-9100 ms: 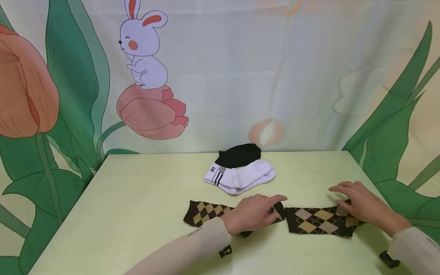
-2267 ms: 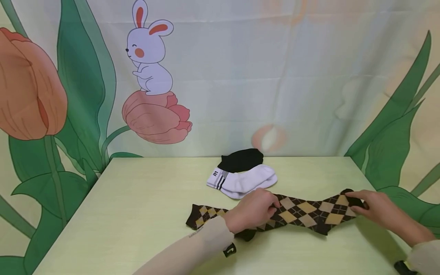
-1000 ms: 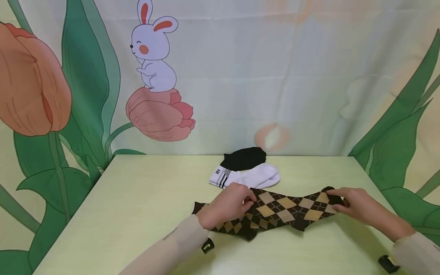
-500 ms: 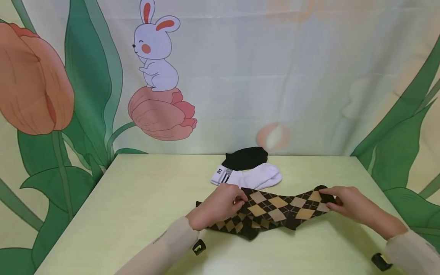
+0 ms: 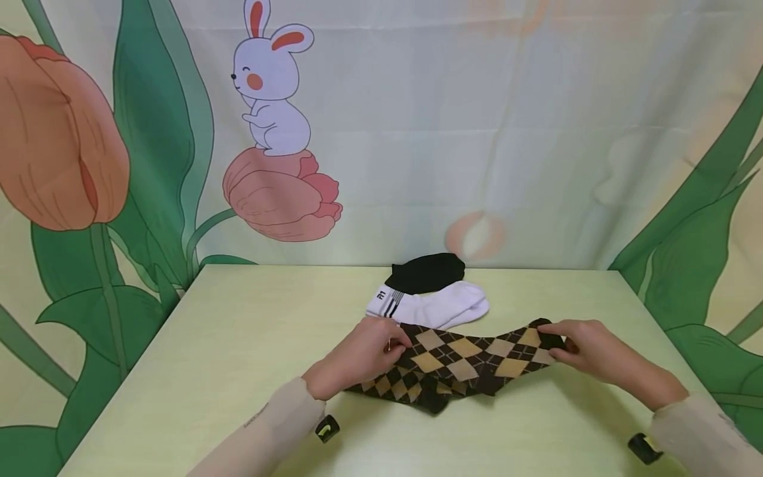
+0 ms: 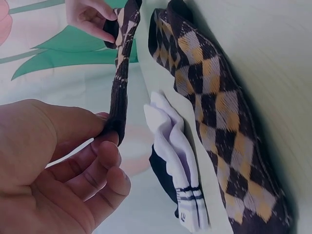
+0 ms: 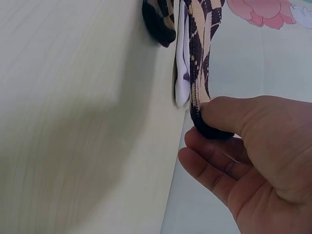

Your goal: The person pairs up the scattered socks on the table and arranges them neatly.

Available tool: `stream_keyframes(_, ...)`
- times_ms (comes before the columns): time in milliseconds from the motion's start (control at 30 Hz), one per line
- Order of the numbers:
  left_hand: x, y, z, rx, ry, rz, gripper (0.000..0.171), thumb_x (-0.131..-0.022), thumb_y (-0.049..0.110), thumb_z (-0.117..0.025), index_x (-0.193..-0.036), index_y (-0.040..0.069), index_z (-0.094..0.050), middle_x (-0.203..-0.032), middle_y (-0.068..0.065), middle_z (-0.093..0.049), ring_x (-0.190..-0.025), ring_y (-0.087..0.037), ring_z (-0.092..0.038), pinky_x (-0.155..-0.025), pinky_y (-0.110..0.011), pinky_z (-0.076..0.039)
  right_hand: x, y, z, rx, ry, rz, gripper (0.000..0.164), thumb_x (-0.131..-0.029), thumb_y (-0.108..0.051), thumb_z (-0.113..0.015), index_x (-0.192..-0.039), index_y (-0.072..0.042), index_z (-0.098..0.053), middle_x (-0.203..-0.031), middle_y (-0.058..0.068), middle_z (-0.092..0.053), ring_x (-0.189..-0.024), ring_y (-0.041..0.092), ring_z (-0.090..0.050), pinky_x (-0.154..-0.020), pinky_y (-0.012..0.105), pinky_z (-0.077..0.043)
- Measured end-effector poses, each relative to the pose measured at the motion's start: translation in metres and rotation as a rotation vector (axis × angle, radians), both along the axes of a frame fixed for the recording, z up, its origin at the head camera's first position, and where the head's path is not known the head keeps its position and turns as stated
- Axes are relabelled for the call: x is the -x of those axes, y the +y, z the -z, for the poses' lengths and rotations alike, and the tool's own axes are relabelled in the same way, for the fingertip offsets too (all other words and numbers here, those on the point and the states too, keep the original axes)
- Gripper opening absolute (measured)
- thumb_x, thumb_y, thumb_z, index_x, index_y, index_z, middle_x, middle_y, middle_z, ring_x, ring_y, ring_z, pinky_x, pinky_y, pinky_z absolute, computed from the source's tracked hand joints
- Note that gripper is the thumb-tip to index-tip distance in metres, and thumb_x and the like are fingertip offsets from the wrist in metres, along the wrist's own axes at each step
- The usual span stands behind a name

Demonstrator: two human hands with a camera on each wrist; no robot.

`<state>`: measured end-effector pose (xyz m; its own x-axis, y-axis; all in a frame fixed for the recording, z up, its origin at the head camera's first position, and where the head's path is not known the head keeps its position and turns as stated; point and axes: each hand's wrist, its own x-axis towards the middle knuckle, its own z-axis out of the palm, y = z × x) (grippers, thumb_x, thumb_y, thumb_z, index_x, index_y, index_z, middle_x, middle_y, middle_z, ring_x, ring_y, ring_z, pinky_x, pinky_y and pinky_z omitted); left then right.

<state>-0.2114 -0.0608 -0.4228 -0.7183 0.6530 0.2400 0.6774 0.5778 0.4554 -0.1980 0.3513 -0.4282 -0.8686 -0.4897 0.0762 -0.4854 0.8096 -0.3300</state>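
A brown argyle sock (image 5: 465, 354) with tan and yellow diamonds is stretched in the air between both hands. My left hand (image 5: 363, 351) pinches its dark cuff end between thumb and fingers. At the other end, my right hand (image 5: 596, 354) pinches the dark toe. Beneath it a second argyle sock (image 6: 219, 112) lies flat on the table, seen whole in the left wrist view. In the head view the lifted sock and left hand cover much of that second argyle sock (image 5: 396, 385).
Behind the hands a white sock pair (image 5: 447, 305) with black stripes lies on the table (image 5: 238, 331), overlapping a black sock (image 5: 426, 273). A printed cloth (image 5: 405, 132) with a rabbit and tulips hangs at the table's far edge.
Earlier the two argyle socks lay end to end under open hands. Both hands then took hold of the right sock, lifted it and carried it left over the other one.
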Motion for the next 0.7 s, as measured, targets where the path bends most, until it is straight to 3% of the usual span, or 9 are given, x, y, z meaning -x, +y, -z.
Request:
stream_keyframes(333, -0.001, -0.016, 0.001, 0.006, 0.029, -0.026, 0.011, -0.093, 0.0, -0.071, -0.098, 0.005, -0.08, -0.093, -0.003, -0.076, -0.075, -0.008, -0.062, -0.069, -0.023, -0.053, 0.002, -0.015, 0.0, 0.014, 0.002, -0.018, 0.041, -0.092, -0.005, -0.075, -0.131, 0.005, -0.066, -0.06, -0.013, -0.046, -0.051, 0.0, -0.037, -0.051, 0.023, -0.038)
stream_keyframes(700, -0.003, -0.034, -0.003, 0.014, 0.013, -0.053, 0.013, -0.093, -0.001, -0.07, -0.098, 0.004, -0.08, -0.093, -0.005, -0.075, -0.073, -0.008, -0.06, -0.068, -0.024, -0.053, 0.004, -0.033, -0.002, 0.026, -0.006, -0.046, 0.037, -0.092, -0.004, -0.074, -0.128, 0.005, -0.068, -0.059, -0.013, -0.048, -0.052, -0.001, -0.039, -0.05, 0.022, -0.039)
